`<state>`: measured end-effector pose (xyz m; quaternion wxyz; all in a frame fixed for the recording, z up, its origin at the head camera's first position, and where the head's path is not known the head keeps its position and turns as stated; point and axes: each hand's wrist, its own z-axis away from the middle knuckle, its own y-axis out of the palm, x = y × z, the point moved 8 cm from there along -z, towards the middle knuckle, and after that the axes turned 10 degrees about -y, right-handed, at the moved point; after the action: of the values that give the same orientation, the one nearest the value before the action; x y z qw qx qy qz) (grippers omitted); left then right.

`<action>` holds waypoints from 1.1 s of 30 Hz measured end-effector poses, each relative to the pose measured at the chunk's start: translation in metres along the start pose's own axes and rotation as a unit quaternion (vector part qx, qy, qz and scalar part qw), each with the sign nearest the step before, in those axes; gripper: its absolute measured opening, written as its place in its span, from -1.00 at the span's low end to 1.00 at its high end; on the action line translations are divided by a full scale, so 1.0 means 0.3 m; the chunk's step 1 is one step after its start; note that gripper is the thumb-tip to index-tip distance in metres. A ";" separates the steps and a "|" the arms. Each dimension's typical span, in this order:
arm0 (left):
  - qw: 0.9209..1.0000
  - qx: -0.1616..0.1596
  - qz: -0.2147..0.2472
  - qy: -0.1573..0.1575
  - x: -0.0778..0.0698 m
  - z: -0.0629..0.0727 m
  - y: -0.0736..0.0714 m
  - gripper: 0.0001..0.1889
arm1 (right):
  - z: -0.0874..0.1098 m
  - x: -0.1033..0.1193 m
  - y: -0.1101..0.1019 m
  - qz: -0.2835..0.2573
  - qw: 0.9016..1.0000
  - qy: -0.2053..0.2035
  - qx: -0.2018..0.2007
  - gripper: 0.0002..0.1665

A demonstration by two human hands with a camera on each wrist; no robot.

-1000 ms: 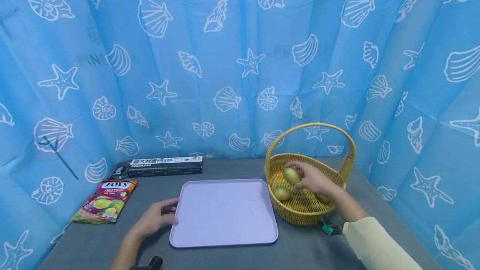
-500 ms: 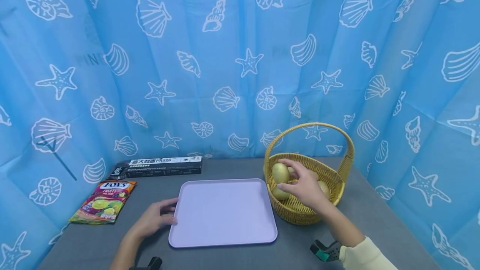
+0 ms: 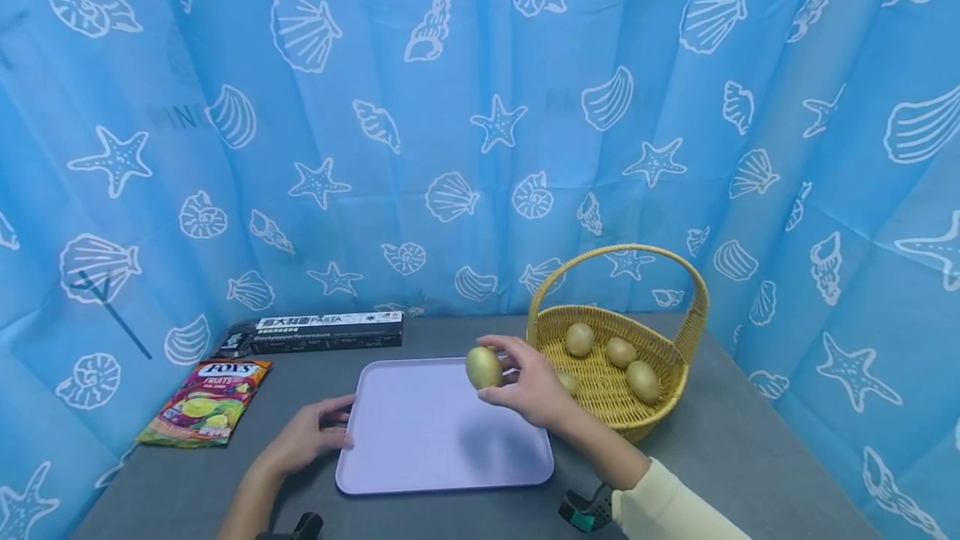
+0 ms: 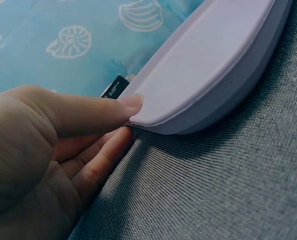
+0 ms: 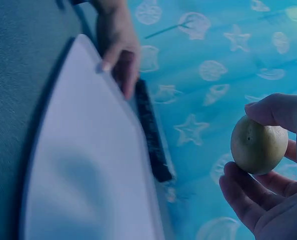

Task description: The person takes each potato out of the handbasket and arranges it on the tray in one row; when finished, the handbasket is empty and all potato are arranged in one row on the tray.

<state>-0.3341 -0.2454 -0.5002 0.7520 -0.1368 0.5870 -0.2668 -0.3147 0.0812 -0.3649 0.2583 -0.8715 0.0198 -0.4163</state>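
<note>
Reading from the left, I note a candy bag [image 3: 206, 407] and, just behind it, a pasta box [image 3: 326, 333], both apart from the hands. The left hand [image 3: 300, 438] pinches the left edge of the tray [image 3: 412, 432], thumb on top of the rim, a fingertip just under it. Finding: should that thumb press hard or that fingertip lift, the tray could tip or slide on the table [image 3: 420, 517], and anything round on it would roll. The rim is low and, in my judgement, would offer little check.

Next comes the potato [image 3: 483, 367], in the air over the right part of the tray, touching only the right hand [image 3: 531, 386]. That hand is closed no further than the potato's girth, thumb on one side and fingertips on the other. Likely faults: a slip if the pinch loosens on the curved skin, or a bounce if it is released from height. Farther right, a careless swing of the right forearm [image 3: 603, 448] could jog the basket [image 3: 600, 394], where four more potatoes [image 3: 642, 382] lie loose.

Condition of the held potato: egg-shaped, yellowish brown, faintly shiny, with small dark pits on the face I can see; the rest is hidden from me.
</note>
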 end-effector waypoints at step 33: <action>0.997 0.067 0.025 0.028 -0.027 0.014 0.018 -0.07 | -0.156 -0.168 0.626 0.113 0.973 0.152 0.135 -0.31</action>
<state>-0.3300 -0.2369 -0.4952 0.7491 -0.0637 0.5922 -0.2900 -0.3480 -0.0892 -0.4643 0.4132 -0.7471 0.1006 -0.5109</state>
